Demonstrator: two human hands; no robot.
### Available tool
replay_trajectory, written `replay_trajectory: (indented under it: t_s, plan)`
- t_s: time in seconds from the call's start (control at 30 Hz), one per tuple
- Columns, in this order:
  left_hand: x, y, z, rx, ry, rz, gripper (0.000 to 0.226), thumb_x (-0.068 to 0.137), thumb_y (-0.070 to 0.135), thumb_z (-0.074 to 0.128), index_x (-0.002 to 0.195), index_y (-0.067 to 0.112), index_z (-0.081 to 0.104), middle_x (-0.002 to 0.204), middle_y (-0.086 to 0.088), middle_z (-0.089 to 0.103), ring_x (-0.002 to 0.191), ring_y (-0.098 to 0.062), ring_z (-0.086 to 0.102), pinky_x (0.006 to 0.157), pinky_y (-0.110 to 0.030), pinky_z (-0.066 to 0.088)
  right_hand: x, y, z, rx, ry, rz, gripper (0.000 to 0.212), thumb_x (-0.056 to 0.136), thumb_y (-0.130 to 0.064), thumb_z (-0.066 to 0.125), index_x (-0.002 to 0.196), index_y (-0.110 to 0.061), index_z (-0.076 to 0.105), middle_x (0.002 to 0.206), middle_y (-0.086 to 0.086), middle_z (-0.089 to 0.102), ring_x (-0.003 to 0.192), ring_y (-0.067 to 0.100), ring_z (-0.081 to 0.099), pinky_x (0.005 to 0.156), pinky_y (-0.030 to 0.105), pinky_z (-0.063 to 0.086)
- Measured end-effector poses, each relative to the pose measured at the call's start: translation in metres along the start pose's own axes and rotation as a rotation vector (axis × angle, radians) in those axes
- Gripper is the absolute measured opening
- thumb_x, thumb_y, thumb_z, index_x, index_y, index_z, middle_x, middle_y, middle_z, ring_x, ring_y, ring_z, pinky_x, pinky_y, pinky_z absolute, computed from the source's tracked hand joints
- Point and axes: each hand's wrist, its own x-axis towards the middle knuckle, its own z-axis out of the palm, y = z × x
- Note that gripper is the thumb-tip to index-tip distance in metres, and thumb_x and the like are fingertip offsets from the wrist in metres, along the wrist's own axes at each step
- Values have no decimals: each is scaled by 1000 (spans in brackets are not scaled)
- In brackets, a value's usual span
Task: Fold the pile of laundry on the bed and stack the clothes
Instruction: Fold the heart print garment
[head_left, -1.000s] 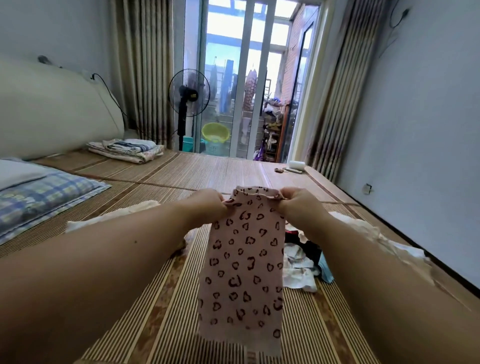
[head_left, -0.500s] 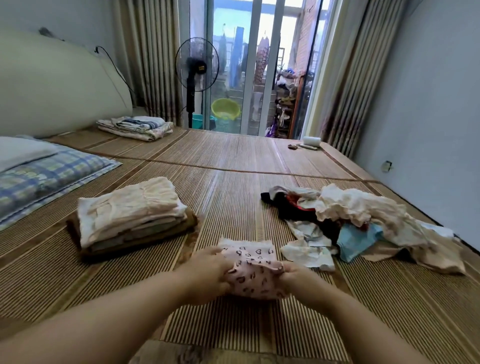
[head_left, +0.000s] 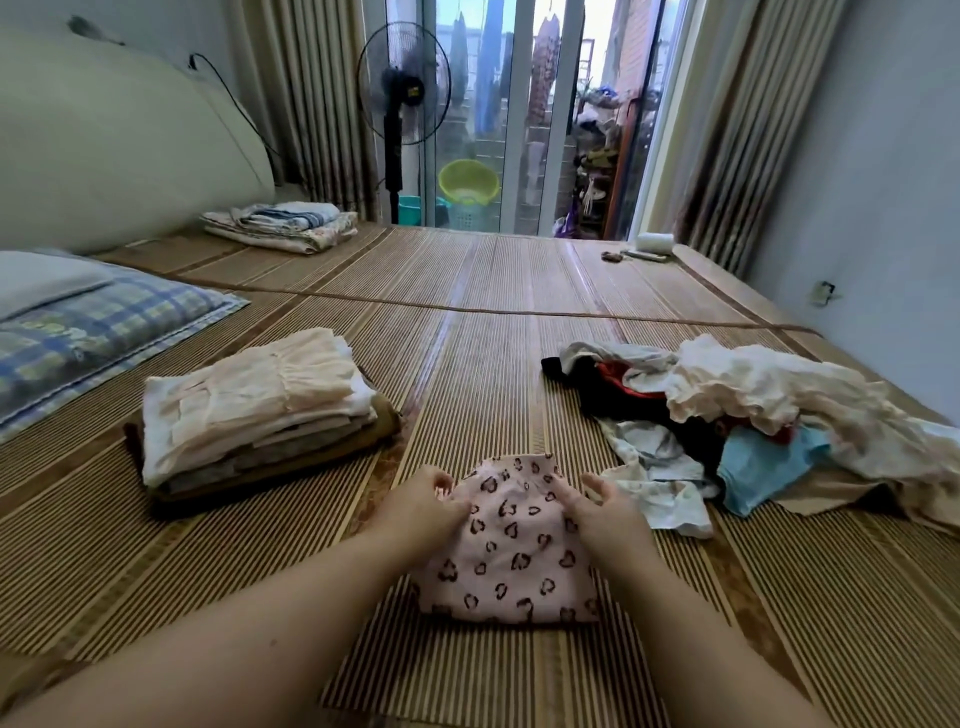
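Left hand (head_left: 423, 506) is pinching the garment (head_left: 511, 561) at its far edge; right hand (head_left: 605, 506) is pressing it flat-fingered — worth squaring edges and smoothing creases before adding it to the stack (head_left: 254, 410).

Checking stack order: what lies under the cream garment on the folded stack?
Edges of pale folded layers show beneath the cream garment, a brown piece lowest; their middles are covered.

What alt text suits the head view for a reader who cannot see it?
On a striped bamboo bed mat, the left hand grips and the right hand touches a folded pink heart-print cloth. A stack of folded cream clothes lies to its left, a loose pile of mixed laundry to its right.
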Motion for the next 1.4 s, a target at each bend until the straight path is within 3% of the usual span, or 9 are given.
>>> replay_trajectory:
  t_s: [0.13, 0.27, 0.37, 0.47, 0.7, 0.9, 1.07, 1.3, 1.4]
  plan:
    - [17, -13, 15, 196, -95, -250, 47, 85, 55, 61, 109, 14, 58, 106, -4, 64, 93, -18, 63, 71, -28, 50, 18, 19, 10, -521, 56, 63, 55, 89, -41, 62, 136, -16, 48, 131, 8, 56, 117, 24, 54, 96, 37, 47]
    - [20, -22, 23, 149, -143, -289, 33, 82, 52, 66, 85, 19, 60, 87, 1, 64, 79, -14, 63, 71, -27, 52, 14, 19, 17, -699, -21, 52, 31, 85, -47, 60, 90, -17, 66, 93, 1, 65, 86, 17, 59, 70, 28, 45]
    - [17, -21, 22, 20, -76, -220, 30, 86, 33, 69, 109, 19, 56, 97, 1, 63, 79, -12, 63, 69, -26, 55, 8, 13, 19, -492, -9, 22, 19, 92, -32, 58, 102, -16, 55, 89, -1, 59, 76, 14, 52, 64, 29, 39]
    - [7, -23, 20, -205, -114, -92, 77, 87, 12, 66, 148, 34, 24, 136, -6, 50, 71, -7, 60, 57, -19, 50, -1, 12, 19, -363, -31, -27, 56, 93, -11, 49, 143, -32, 35, 95, 3, 63, 67, 13, 52, 53, 24, 38]
    - [-15, -32, -11, -299, -417, -10, 66, 88, -5, 50, 143, 30, 43, 131, -1, 50, 86, -17, 64, 78, -28, 55, -21, 1, 21, -324, -326, 30, 51, 93, 10, 39, 127, -23, 60, 116, -6, 57, 52, 3, 57, 44, 13, 42]
    - [-18, -38, -86, -288, -211, 189, 71, 86, -3, 49, 143, 37, 40, 109, -5, 64, 80, -24, 63, 71, -33, 52, -27, -67, 51, -163, -479, -14, 65, 91, 5, 49, 145, -29, 37, 109, 3, 62, 65, 15, 64, 59, 23, 54]
    - [9, -58, -177, -291, 106, 305, 70, 85, -2, 52, 137, 42, 37, 102, 20, 59, 68, 4, 62, 62, -11, 47, 9, -153, 108, -30, -447, -278, 65, 92, 3, 50, 144, -35, 38, 118, -4, 61, 94, 23, 70, 82, 44, 59]
    - [80, -111, -244, -242, 351, 247, 65, 87, 14, 58, 138, 46, 36, 94, 24, 52, 75, -3, 61, 65, -19, 49, 85, -231, 218, -290, -391, -534, 56, 95, -8, 49, 144, -33, 40, 126, -1, 60, 111, 23, 61, 95, 39, 52]
    - [112, -140, -236, 113, 292, 19, 61, 96, 40, 50, 152, 31, 27, 135, -3, 49, 119, -16, 50, 93, -27, 41, 117, -231, 259, -622, -383, -630, 36, 97, -21, 45, 133, -25, 51, 122, 8, 62, 112, 28, 59, 95, 40, 49]
